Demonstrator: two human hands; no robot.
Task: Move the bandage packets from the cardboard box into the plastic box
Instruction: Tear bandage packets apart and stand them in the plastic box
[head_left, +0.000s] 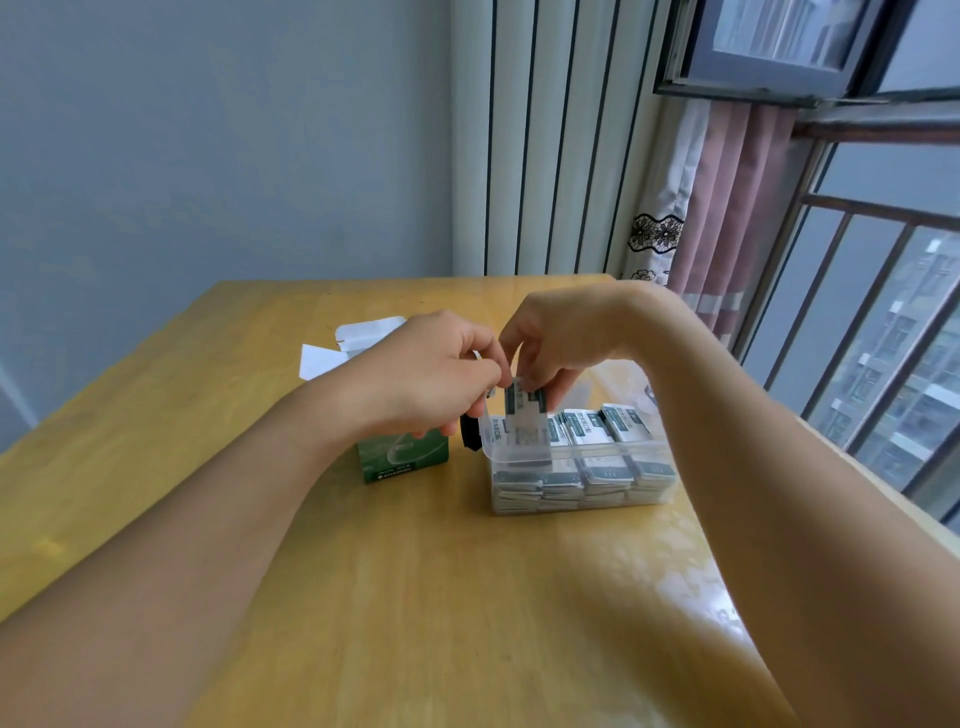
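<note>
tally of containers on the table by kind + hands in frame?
Cardboard box (green, flaps open): 1
Plastic box (clear, stacked with packets): 1
Hands: 2, left hand and right hand, both pinching a packet at the plastic box's left end
Total: 4

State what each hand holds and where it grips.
Right hand pinches the white-and-dark bandage packet by its top edge; left hand pinches there too.
</note>
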